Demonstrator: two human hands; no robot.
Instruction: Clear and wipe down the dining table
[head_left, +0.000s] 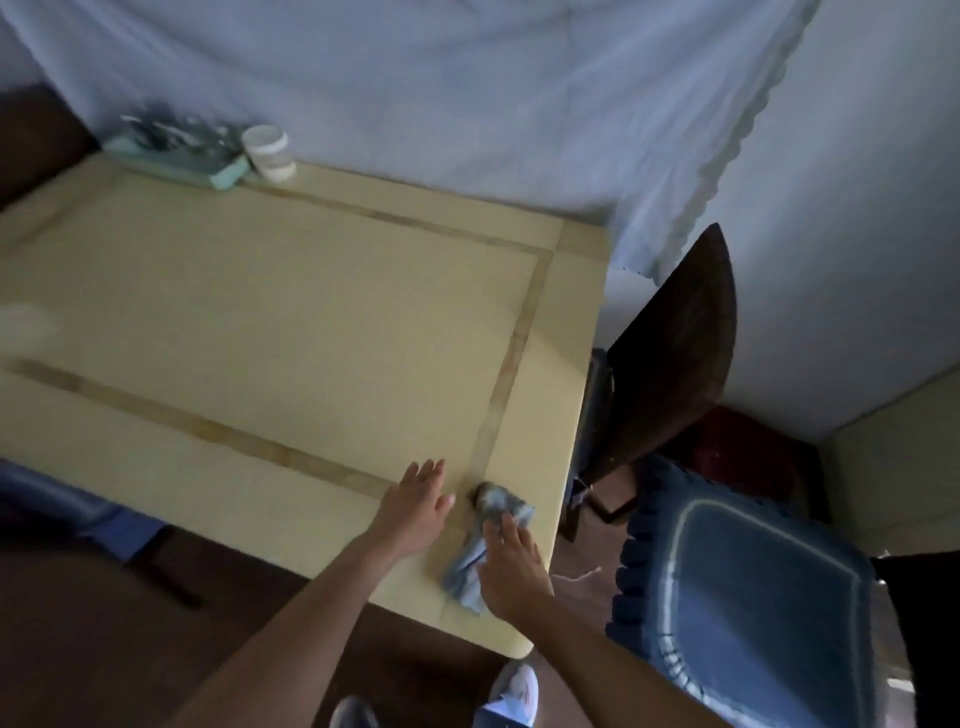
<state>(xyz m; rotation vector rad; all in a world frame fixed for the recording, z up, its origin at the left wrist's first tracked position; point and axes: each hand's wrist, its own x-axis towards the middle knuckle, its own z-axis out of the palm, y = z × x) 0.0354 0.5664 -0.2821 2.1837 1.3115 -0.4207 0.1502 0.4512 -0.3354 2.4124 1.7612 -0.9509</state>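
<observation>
Head view: why both hands at the table's (260, 312) near right corner?

– My right hand (511, 564) presses the cloth (496, 506) flat to wipe; my left hand (415, 506), spread, probably braces beside it. Tray (176, 156) and jar (267, 153) sit at the far edge.

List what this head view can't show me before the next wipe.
All in the head view:
1. What lies on the tray at the far corner: blurred and too small to name.
2. The white jar beside it: blur hides any label, and whether it is one piece or two stacked.
3. The cloth: its middle is covered by the right hand.
4. The table: its left end is cut off by the picture's left edge.
</observation>
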